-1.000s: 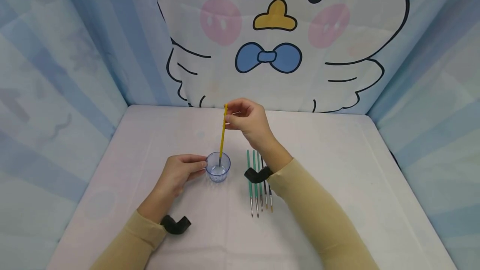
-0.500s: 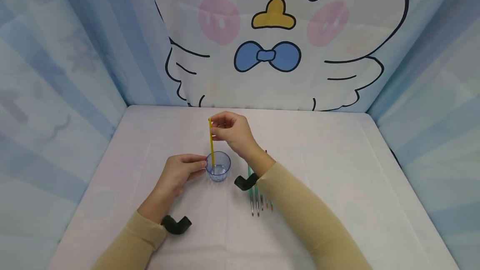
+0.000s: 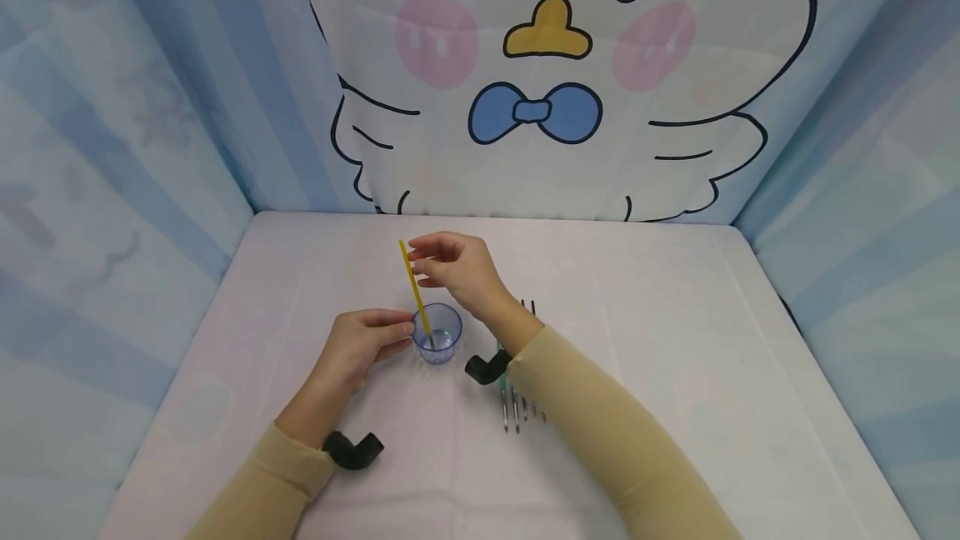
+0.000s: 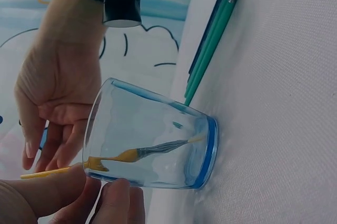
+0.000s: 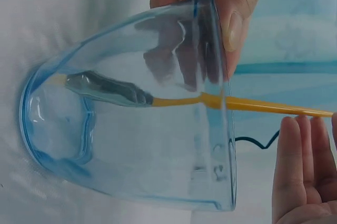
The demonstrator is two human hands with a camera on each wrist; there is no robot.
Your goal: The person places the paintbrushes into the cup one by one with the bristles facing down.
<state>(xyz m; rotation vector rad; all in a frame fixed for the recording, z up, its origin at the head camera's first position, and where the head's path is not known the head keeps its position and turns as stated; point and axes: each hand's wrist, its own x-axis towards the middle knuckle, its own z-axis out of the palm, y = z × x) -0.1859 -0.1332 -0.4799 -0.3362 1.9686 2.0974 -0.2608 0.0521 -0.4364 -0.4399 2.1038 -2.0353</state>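
A clear bluish cup stands on the table, and my left hand holds its left side near the rim with thumb and fingers. Inside it a yellow-handled paintbrush leans tip-down against the left of the rim. Through the wall in the right wrist view, the brush's metal ferrule and pale bristles show close to the cup's bottom. My right hand is just right of the upper handle, its fingers loosely extended beside the brush and not curled round it.
Several more paintbrushes lie side by side to the cup's right, partly hidden under my right forearm. Their green handles show behind the cup in the left wrist view. A printed curtain rises behind the table.
My right hand has lowered the paintbrush into the cup, moving left and nearer, then let it go. The handle now tilts left. My left hand has stayed on the cup.
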